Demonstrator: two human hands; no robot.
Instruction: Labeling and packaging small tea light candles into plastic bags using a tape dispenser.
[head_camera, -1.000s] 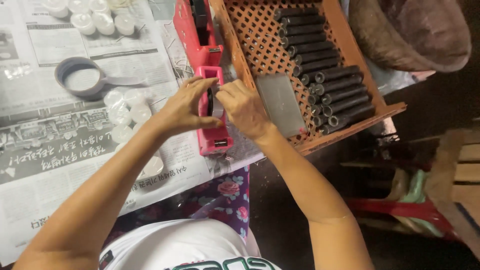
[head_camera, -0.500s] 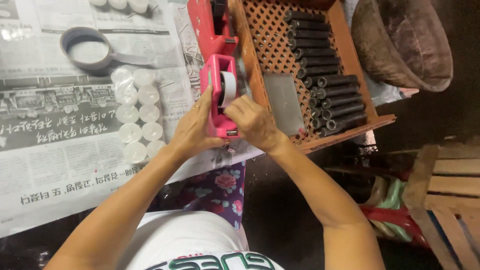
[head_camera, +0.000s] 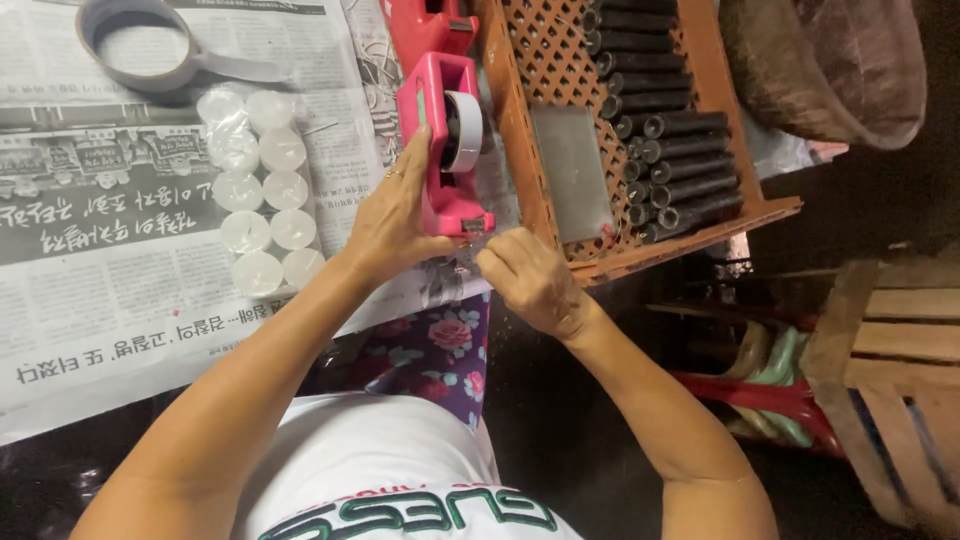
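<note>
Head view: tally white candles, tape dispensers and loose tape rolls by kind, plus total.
White candles: 10
Tape dispensers: 2, the pink tape dispenser and the red tape dispenser
Loose tape roll: 1
Total: 13

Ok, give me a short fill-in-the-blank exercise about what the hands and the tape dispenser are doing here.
1. The left hand steadies a ____ plastic tape dispenser.
2. The right hand pinches at the dispenser's ____ end.
3. The black tubes lie in an orange ____ tray.
4. The round white plastic cups sit on ____.

Missing words: pink; near; lattice; newspaper
</note>
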